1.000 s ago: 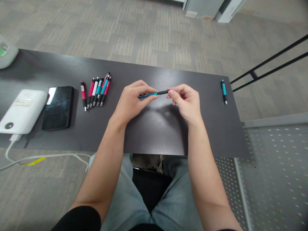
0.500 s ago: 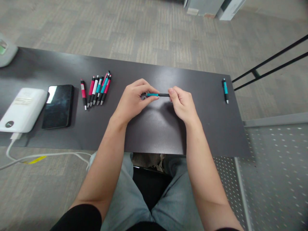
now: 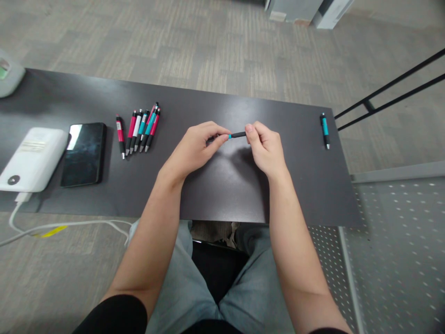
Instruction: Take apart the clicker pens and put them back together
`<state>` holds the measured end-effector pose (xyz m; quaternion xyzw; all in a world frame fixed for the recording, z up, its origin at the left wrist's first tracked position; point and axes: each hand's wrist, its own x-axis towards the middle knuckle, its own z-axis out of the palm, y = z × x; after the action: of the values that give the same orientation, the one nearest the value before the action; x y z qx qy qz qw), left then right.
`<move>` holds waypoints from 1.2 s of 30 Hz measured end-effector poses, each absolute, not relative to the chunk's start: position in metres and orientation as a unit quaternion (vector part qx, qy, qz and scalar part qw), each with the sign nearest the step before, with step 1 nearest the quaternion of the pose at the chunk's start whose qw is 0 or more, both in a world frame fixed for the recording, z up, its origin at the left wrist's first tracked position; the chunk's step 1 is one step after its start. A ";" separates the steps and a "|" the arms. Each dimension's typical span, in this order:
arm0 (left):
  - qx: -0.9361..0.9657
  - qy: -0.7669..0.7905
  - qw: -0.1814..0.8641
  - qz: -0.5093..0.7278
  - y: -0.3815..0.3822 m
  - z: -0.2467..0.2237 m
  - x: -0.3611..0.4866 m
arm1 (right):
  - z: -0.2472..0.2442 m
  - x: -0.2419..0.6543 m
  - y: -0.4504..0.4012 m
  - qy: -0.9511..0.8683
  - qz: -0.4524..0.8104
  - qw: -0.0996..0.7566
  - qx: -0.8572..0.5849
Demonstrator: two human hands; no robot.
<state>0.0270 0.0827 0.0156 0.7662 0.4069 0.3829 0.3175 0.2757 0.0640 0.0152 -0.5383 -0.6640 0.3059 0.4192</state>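
Observation:
A blue pen with a black grip (image 3: 238, 135) is held level above the dark table between my two hands. My left hand (image 3: 205, 144) is closed round its blue barrel, and the fingers hide most of that end. My right hand (image 3: 264, 144) pinches the other end, thumb on top; the tip is covered by the fingers. Left of my hands lies a group of pens in pink, white and blue, among them a white pen (image 3: 136, 131) and a pink pen (image 3: 120, 137) a little apart. Another blue pen (image 3: 325, 131) lies alone near the table's right end.
On the left of the table (image 3: 222, 199) are a black phone (image 3: 84, 155) and a white power bank (image 3: 34, 159) with a white cable (image 3: 86, 222) hanging off the front edge. A pale object (image 3: 12, 76) stands at the far left. Black bars (image 3: 392, 95) rise beyond the right edge.
My left fingers have closed further over the blue barrel, so less of it shows. The pen has tilted slightly, its right end higher, and my right hand has shifted slightly right.

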 end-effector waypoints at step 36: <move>0.779 0.447 0.243 0.368 0.085 0.010 0.024 | 0.007 0.276 0.069 -0.673 0.262 0.463 -0.514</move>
<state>0.0239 0.0854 0.0104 0.7787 0.4465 0.3680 0.2425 0.2758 0.0694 0.0068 -0.5136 -0.6730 0.2624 0.4631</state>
